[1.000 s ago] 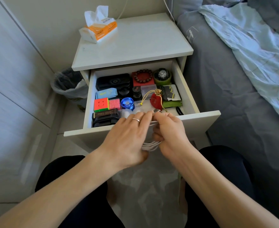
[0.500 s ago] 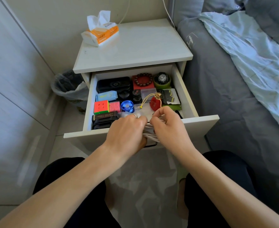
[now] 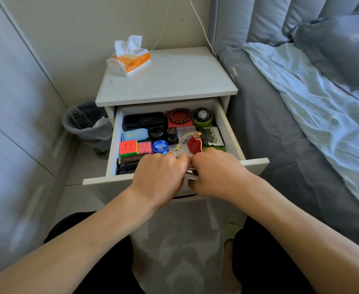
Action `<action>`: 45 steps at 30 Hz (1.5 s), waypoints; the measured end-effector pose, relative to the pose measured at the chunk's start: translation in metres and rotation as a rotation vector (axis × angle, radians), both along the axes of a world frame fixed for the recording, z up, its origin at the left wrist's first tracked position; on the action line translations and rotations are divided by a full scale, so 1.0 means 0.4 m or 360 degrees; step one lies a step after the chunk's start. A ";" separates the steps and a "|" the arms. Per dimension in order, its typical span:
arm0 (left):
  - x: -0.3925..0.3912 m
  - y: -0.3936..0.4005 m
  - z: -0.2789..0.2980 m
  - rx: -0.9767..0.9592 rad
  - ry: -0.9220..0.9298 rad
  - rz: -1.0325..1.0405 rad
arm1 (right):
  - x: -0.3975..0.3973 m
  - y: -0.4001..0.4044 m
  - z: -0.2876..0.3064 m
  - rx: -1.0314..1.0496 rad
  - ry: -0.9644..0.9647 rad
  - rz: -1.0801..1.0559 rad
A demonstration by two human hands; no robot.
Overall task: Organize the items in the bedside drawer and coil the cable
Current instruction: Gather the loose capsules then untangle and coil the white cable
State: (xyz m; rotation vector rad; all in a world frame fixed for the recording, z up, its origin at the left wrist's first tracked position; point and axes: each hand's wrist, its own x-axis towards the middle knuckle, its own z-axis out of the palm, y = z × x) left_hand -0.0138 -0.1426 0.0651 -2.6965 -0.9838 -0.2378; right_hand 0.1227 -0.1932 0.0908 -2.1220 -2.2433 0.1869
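I grip coiled cable (image 3: 190,175) between left hand (image 3: 160,175) and right hand (image 3: 215,174) | lower centre | drawer (image 3: 227,126) directly beyond knuckles

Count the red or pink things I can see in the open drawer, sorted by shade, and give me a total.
Red: 2, the box under the bead bracelet and the round pouch.
Pink: 1, the small case.
Mixed with a red face: 1, the puzzle cube.
Total: 4.
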 end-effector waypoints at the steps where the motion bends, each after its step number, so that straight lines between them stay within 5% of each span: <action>1: -0.004 0.001 0.005 0.0024 0.0009 -0.0002 | -0.004 -0.003 0.002 0.0046 -0.0062 0.0020; 5: -0.015 -0.018 0.045 0.0065 0.0195 -0.0098 | -0.017 -0.020 -0.005 0.0140 -0.0288 0.0218; 12: -0.010 0.027 0.089 -0.0882 0.0301 0.0205 | -0.017 -0.004 -0.006 0.0253 -0.0423 0.0250; 20: 0.022 0.138 0.024 -0.0452 0.0219 -0.0002 | 0.040 0.111 -0.032 0.0088 -0.0407 0.0199; 24: 0.092 0.219 0.005 -0.0480 0.0340 0.0152 | 0.066 0.195 -0.070 0.0045 -0.0427 0.0157; 38: 0.203 0.316 -0.013 -0.0472 0.0364 -0.0162 | 0.211 0.273 -0.060 0.0065 -0.0469 0.0087; 45: 0.123 0.351 -0.095 -0.0701 0.0280 0.0135 | 0.212 0.280 -0.132 -0.0366 0.0261 -0.0320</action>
